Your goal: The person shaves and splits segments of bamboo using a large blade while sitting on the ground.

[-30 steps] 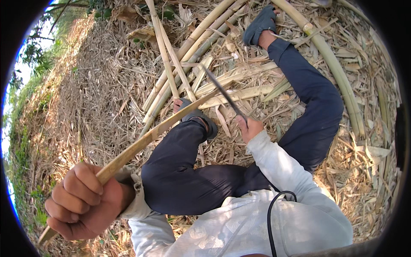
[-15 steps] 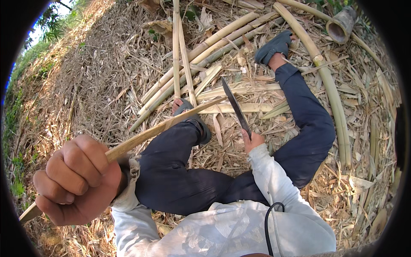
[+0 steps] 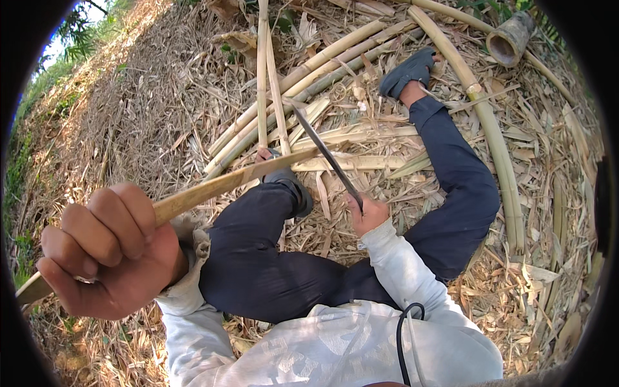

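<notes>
My left hand (image 3: 113, 251), large at the left, is closed round a long split bamboo strip (image 3: 216, 189). One end of the strip sticks out past the heel of the hand to the lower left; the other slants up and away to the right. My right hand (image 3: 371, 215) grips a long dark-bladed knife (image 3: 325, 153), its handle mostly hidden in the fingers. The blade points up and to the left, crossing close by the strip's far end; I cannot tell whether they touch.
Several bamboo poles (image 3: 309, 76) lie beyond my left foot. Two thin strips (image 3: 262, 84) lean across them. A curved pole (image 3: 493, 132) runs along the right, near a hollow bamboo section (image 3: 510, 42). Dry leaves and shavings (image 3: 161, 116) cover the ground around my legs.
The knife has swung left, its tip now farther left and past the strip's end. My left hand and the strip have shifted slightly up and to the left.
</notes>
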Demonstrator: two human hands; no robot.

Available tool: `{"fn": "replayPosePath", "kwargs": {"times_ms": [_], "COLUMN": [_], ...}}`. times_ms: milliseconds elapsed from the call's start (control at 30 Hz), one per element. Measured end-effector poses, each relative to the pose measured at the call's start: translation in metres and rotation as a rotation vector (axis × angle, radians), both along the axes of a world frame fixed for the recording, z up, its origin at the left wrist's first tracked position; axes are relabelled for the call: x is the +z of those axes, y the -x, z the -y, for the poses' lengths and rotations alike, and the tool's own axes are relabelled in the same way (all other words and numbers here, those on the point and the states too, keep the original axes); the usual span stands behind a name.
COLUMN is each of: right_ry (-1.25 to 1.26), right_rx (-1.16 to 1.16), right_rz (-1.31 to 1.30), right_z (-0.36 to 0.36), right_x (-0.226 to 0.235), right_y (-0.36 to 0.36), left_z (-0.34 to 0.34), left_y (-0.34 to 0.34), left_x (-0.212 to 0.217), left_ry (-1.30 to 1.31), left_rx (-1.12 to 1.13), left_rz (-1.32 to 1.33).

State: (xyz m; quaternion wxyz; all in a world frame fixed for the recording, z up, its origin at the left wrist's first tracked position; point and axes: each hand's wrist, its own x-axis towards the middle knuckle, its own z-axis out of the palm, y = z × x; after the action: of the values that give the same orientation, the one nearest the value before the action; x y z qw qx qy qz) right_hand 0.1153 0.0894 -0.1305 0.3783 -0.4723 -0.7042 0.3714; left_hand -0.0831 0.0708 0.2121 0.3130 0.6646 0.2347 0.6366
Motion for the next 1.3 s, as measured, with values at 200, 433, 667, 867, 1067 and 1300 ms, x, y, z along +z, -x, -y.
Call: {"fn": "replayPosePath", "kwargs": {"times_ms": [200,433,667,867,1067,1300], "right_ry": [0.31,0.048,0.34,0.222,0.165,0.355], "right_rx": [-0.092,-0.063,0.034,-0.092,0.042,-0.05], "right_rz": [0.372,-0.034,0.316,0.216,0.312,0.401], "right_z": [-0.012,-0.005,-0.028,-0.016,-0.028,-0.031], "right_x": [-0.103,-0.025,-0.103,-0.079,-0.073,-0.157], "right_y": [-0.007,0.007,-0.003,0.009,0.011,0.012], "left_z": [-0.006,-0.004,-0.002,-0.007,-0.001,-0.004], "left_y": [-0.004,0.007,0.011,0.014,0.016,0.011], "left_x": [0.002,0.0,0.004,0.0,0.004,0.004], "left_ry": [0.0,-0.015,-0.027,-0.008,-0.019,-0.005], "left_rx": [0.005,0.028,0.053,0.025,0.035,0.068], "left_rz": [0.019,0.054,0.017,0.02,-0.016,0.01]}}
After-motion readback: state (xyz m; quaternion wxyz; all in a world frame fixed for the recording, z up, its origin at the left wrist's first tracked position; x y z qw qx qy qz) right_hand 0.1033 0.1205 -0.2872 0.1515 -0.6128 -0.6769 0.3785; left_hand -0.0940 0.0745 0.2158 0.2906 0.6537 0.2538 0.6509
